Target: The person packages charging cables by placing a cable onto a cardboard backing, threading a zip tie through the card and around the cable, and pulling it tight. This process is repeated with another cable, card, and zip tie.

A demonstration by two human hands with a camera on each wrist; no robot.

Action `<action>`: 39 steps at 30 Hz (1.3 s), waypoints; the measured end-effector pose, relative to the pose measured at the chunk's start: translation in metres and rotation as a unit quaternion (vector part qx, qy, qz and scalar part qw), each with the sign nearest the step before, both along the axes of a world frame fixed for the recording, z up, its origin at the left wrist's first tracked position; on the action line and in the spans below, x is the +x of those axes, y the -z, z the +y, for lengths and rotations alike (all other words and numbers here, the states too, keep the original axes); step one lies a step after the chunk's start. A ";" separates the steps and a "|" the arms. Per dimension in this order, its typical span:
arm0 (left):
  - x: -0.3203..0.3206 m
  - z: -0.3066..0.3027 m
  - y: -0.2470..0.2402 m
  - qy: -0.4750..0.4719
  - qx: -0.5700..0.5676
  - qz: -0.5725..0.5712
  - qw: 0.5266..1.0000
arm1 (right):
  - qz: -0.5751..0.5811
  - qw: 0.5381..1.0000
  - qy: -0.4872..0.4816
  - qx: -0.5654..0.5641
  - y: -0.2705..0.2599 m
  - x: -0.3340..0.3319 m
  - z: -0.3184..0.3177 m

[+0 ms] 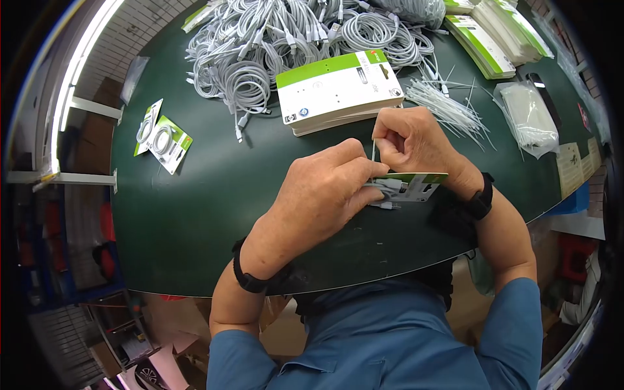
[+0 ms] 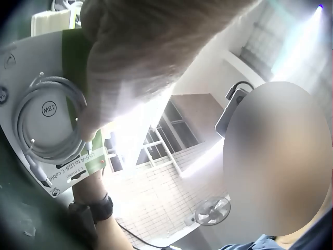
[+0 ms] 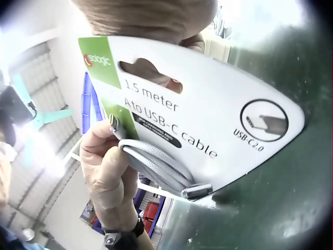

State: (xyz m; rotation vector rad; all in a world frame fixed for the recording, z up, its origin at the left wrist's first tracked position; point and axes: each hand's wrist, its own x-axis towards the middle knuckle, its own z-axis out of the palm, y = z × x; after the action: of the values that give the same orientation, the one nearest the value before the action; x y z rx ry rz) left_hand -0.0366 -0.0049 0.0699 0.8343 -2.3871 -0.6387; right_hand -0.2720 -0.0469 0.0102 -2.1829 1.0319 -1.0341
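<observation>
My left hand [image 1: 318, 185] grips a white and green retail card [image 1: 426, 185] by its left end, thumb and fingers over a coiled grey USB cable [image 1: 388, 184] on its front. In the right wrist view, the card [image 3: 213, 99] reads 1.5 meter A to USB-C cable, and the left fingers [image 3: 106, 169] press beside the coil [image 3: 161, 166]. My right hand [image 1: 416, 140], fingers curled, pinches a thin white cable tie [image 1: 374, 151] that rises behind the card's upper edge. Small tie stubs show on the coil [image 2: 49, 156] in the left wrist view.
Beyond the hands lies a stack of blank cards [image 1: 338, 88]. A heap of coiled grey cables [image 1: 260, 45] fills the back, with loose cable ties [image 1: 452, 110] to its right. Two cards with cables [image 1: 162, 140] lie at left. A bag of ties [image 1: 528, 117] and card piles [image 1: 478, 45] stand right.
</observation>
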 end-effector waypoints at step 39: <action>0.001 -0.004 0.038 -0.224 0.106 0.190 0.950 | 0.065 0.945 0.053 -0.317 -0.017 0.030 0.017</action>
State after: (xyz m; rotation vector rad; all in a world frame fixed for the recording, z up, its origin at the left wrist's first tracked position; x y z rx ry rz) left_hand -0.0358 -0.0094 0.0323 1.1787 -1.7252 -0.7903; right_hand -0.2415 -0.0301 0.0272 -2.7578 0.9711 -1.4419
